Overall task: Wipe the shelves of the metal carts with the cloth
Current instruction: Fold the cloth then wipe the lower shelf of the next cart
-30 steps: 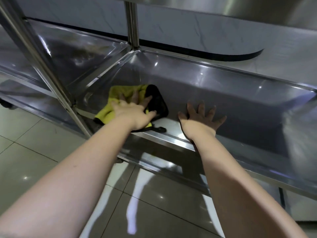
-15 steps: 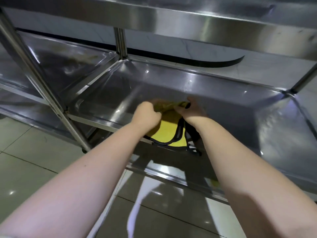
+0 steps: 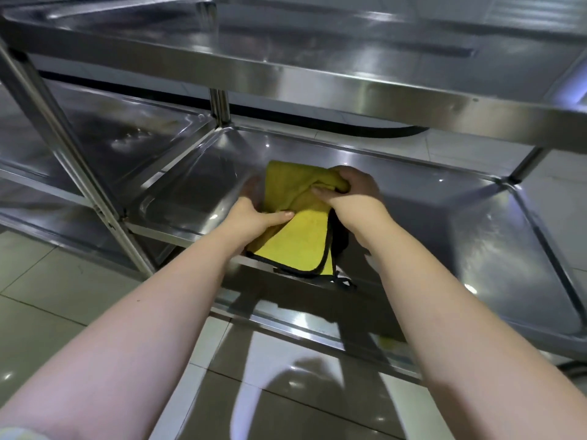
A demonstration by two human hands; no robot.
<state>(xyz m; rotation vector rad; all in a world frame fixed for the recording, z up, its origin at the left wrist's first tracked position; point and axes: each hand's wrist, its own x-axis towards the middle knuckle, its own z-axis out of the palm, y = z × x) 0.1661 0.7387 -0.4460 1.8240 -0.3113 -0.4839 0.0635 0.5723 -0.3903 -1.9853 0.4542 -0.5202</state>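
A yellow cloth with a black trim hangs folded over the front part of the lower shelf of a steel cart. My left hand grips its left side, thumb laid across the top. My right hand clutches the bunched upper part of the cloth. The cloth's lower corner droops past the shelf's front rim. The fingers of my left hand are hidden behind the cloth.
An upper shelf overhangs close above my hands. A second cart's lower shelf adjoins on the left, with upright posts between. Grey floor tiles lie below and a dark curved strip runs along the floor behind.
A second ago my left hand pressed the cloth flat at the shelf's left and my right hand lay open on the shelf. Both hands have since gathered the cloth mid-shelf and lifted it.
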